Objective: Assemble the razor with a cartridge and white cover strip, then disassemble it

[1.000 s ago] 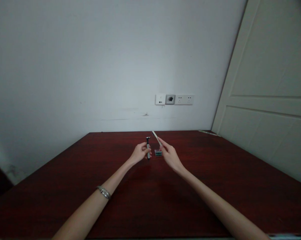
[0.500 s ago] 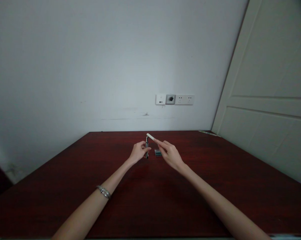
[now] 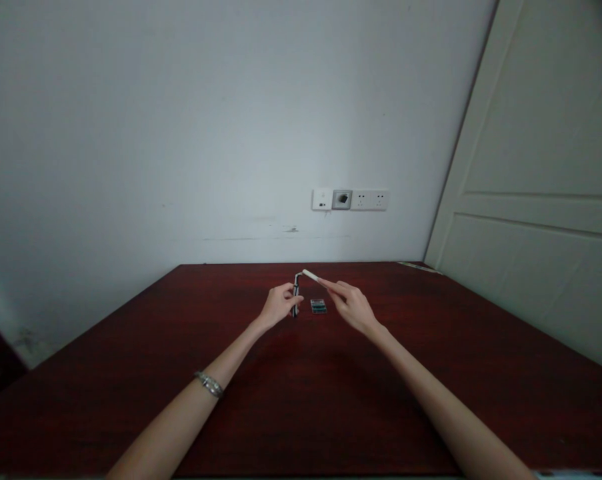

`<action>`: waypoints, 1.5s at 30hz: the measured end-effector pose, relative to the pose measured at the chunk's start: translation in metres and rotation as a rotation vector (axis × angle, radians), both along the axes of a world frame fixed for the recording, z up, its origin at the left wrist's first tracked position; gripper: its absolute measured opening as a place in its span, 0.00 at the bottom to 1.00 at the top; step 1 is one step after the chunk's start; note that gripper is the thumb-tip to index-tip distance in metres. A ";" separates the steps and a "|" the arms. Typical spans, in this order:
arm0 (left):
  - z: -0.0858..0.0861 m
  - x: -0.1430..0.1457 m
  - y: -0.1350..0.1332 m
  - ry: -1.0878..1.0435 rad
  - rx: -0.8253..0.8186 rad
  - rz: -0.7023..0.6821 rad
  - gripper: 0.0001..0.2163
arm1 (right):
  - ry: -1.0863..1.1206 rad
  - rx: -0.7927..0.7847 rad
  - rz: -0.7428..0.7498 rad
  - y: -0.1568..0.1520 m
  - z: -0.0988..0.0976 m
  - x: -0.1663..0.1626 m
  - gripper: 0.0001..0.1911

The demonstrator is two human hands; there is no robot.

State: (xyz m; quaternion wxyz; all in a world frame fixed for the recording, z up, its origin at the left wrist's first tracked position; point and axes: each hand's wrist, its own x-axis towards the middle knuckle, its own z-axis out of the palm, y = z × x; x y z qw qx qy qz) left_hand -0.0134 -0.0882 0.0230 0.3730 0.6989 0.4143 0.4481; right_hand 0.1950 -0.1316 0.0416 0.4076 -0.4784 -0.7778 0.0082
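I see left hand (image 3: 277, 305) clamped on a razor (image 3: 295, 300), right hand (image 3: 353, 305) pinching a white stick (image 3: 309, 274). Little case (image 3: 319, 307) lies between them.

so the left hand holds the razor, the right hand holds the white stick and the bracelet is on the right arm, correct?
Not quite: the bracelet is on the left arm, as the head view shows. The left hand does hold the razor, and the right hand the white stick.
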 end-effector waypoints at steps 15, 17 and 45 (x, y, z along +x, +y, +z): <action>-0.004 -0.007 0.007 0.139 0.334 -0.036 0.06 | -0.114 0.002 0.316 -0.006 0.023 0.010 0.18; -0.002 -0.007 0.006 0.165 0.354 -0.030 0.07 | -0.123 0.009 0.289 -0.002 0.022 0.019 0.18; 0.000 -0.009 0.013 -0.148 0.122 -0.052 0.05 | 0.509 -0.554 0.147 0.026 -0.017 0.030 0.14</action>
